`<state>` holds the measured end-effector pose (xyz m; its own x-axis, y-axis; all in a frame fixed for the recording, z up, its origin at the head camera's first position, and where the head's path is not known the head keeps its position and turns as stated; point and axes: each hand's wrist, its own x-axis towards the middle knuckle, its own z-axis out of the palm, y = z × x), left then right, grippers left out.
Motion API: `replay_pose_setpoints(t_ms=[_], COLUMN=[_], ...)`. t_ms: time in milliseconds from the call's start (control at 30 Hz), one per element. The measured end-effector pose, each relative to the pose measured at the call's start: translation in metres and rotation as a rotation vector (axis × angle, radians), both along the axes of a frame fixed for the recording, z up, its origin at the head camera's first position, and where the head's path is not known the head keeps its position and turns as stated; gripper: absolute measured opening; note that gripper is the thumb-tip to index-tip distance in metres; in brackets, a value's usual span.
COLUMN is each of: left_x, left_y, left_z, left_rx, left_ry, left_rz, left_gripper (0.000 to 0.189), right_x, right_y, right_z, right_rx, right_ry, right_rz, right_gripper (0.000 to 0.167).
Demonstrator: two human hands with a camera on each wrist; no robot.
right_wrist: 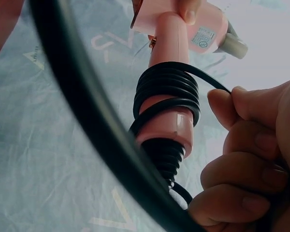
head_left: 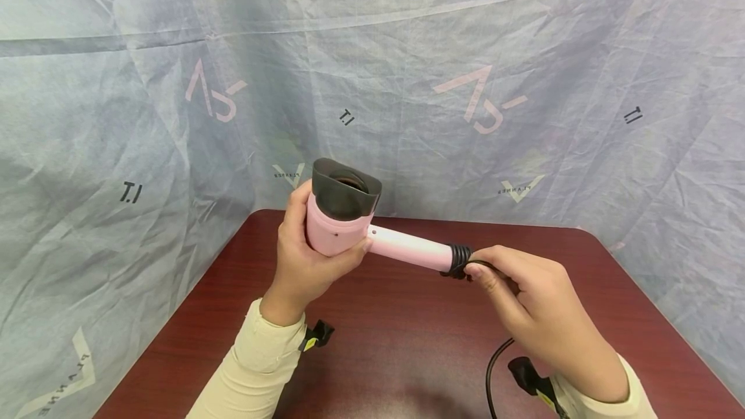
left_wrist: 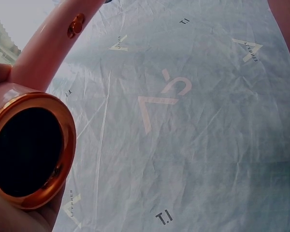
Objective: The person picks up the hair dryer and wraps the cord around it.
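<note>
My left hand [head_left: 308,264] grips a pink hair dryer [head_left: 410,247] around its barrel, thumb along the side near the handle. Its dark nozzle [head_left: 343,193] points upward, and the handle slants down to the right. In the left wrist view a copper-coloured ring [left_wrist: 70,130] circles the dryer's dark rear end. Several turns of black cord [right_wrist: 166,84] wrap the lower end of the handle. With thumb and index finger my right hand [head_left: 535,309] pinches the cord just beside these turns; its other fingers are curled. A loose stretch of cord [head_left: 490,374] hangs below that hand.
A dark red-brown table [head_left: 407,328] lies under both hands. Grey printed cloth [head_left: 407,115] hangs behind it and along both sides. Each sleeve carries a black strap mount, one at the left wrist [head_left: 319,333] and one at the right [head_left: 526,377].
</note>
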<state>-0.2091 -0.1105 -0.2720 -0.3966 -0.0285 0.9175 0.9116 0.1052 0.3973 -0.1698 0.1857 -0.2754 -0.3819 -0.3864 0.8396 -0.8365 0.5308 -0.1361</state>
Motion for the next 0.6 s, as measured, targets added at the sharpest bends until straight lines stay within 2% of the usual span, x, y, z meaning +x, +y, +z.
replay_pose_setpoints(t_ms=[600], left_x=[0.001], left_y=[-0.0004], left_z=[0.0008], left_rx=[-0.04], left_ry=[0.004], left_rz=[-0.024], left_gripper=[0.084], right_x=[-0.001], right_y=[0.0028], right_z=[0.0025], right_rx=[-0.007], right_ry=[-0.002], right_rz=[-0.018], right_gripper=[0.02])
